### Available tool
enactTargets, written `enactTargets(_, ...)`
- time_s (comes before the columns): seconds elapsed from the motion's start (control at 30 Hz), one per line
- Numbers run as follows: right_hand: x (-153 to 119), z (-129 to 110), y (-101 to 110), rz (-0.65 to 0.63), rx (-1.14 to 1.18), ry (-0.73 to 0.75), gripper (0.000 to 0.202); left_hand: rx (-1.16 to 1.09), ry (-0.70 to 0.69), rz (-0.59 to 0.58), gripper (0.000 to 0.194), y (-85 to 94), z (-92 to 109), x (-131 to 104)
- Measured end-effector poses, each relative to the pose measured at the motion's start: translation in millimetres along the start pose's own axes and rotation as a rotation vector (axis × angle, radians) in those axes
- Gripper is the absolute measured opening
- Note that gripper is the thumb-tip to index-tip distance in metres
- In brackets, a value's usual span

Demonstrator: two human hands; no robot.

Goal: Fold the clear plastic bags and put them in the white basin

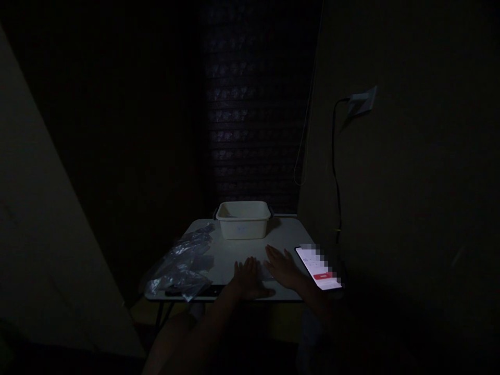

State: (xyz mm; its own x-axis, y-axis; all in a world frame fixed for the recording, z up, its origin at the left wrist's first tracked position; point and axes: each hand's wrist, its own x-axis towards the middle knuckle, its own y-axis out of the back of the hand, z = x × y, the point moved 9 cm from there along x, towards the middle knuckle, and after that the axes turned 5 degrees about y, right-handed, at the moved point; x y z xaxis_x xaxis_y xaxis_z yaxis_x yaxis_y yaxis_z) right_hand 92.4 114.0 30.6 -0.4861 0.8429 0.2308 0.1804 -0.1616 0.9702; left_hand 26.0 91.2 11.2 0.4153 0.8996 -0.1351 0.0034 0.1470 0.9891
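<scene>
My left hand [250,281] lies on the near part of a white folding table [226,260], fingers stretched out and thumb pointing right. Just to its right, my right hand [282,266] rests palm down with its fingers extended toward the upper left. Between the two hands a faint, pale patch shows on the tabletop; it is too dim to name. Beyond them, a white plastic basin [244,229] with dark side handles stands upright at the table's far side. Clear plastic bags [187,260] lie crumpled to the left of my left hand.
A lit phone [318,271] lies at the table's right edge. A dark strip-like object [214,290] lies along the near edge, partly under the plastic. From a wall outlet [361,101] a black cable [335,156] hangs down. Dark window blinds [242,114] rise behind the table.
</scene>
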Motion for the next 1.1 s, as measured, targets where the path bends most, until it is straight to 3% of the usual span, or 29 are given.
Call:
enactTargets(0.17, -7.4, -18.2, -17.9, -0.022, -0.01, 0.05, 0.05, 0.014, -0.131, 0.04, 0.087, -11.5, 17.0, 1.6)
enactTargets(0.33, -14.3, -22.0, -28.0, -0.076, 0.013, 0.075, 0.05, 0.058, -0.124, 0.041, 0.084, -20.0, 17.4, 2.9)
enactTargets(0.63, -14.5, -22.4, -27.5, -0.1, 0.012, 0.059, 0.052, 0.115, -0.088, 0.019, 0.081, -20.5, 17.1, 1.3)
enactTargets(1.1, -14.3, -22.5, -27.3, -0.125, 0.06, 0.018, 0.054, 0.136, -0.095, 0.078, 0.077, -15.8, 17.6, -1.2)
